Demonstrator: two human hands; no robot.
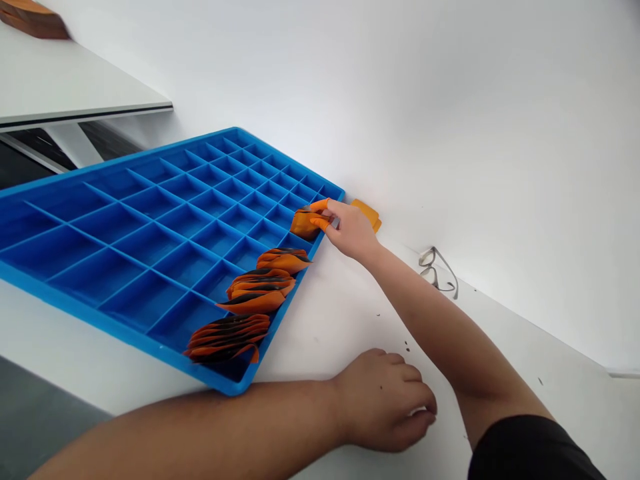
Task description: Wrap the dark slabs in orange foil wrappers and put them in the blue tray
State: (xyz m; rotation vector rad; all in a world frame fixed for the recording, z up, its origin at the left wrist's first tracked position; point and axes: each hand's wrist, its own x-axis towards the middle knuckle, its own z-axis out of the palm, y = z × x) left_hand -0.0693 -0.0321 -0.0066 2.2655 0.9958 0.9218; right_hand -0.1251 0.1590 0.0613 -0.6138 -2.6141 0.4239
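My right hand, with orange finger cots on its thumb and index finger, pinches a small stack of orange and dark pieces. That stack stands in a compartment at the near-right edge of a blue divided tray. Along the same edge, several stacks of thin orange-and-black pieces fill other compartments, some leaning over the dividers. My left hand rests on the white table with its fingers curled and nothing visible in them; its forearm lies by the tray's corner.
Behind my right hand lie flat yellow-orange pieces near the wall. A pair of glasses sits on the table beside my right forearm. Small dark specks dot the surface. At the upper left, a brown object stands on another white table.
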